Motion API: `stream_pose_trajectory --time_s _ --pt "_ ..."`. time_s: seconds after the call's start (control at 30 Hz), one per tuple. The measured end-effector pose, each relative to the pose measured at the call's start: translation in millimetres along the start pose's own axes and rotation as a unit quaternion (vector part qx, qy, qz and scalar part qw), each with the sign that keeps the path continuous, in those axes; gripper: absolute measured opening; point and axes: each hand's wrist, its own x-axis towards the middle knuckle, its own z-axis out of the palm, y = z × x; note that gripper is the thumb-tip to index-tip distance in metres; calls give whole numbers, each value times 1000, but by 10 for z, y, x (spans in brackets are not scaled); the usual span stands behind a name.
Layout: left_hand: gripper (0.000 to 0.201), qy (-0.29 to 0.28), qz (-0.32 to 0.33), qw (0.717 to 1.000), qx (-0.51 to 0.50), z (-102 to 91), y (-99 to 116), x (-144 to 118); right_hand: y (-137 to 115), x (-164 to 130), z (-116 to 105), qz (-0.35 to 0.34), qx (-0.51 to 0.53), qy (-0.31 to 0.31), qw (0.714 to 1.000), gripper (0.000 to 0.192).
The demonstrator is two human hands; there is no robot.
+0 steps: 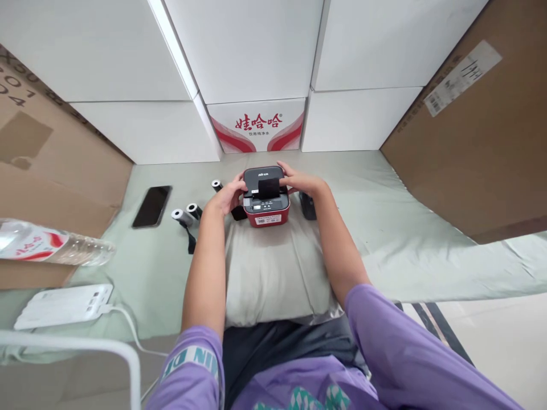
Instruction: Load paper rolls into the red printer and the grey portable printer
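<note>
Both hands are on the little red printer (266, 208) sitting on the pillow (269, 267), left hand (231, 196) cupping its left side, right hand (301, 182) reaching over the top with fingers spread flat on the black lid (267, 185), paper rolls (188, 213) lying just left.

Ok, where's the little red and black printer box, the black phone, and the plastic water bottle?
small red and black printer box (267, 217): head view, on its red front.
flat black phone (151, 206): head view, middle of its screen.
clear plastic water bottle (51, 245): head view, on its side.
</note>
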Motion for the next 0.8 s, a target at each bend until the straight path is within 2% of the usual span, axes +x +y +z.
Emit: stream_pose_trajectory --time_s 0.1,0.2,0.3,0.43,0.5,0.8 --pt "76 -23 -4 1000 -16 -44 -23 -4 53 23 9 16 28 -26 999 78" --pt "69 -15 -12 1000 -1 -58 -12 9 82 43 18 26 46 -50 997 67" --pt "71 -10 -19 1000 14 -60 36 -5 85 40 3 25 62 -60 996 67" --pt "76 -71 -5 996 51 -85 131 -84 86 32 -45 2 85 -75 994 67" --pt "78 -85 -6 994 71 -104 170 -121 85 28 -61 -2 84 -79 993 67" --pt "86 -59 -21 992 105 -169 223 -128 15 -63 -26 12 79 -66 995 72"
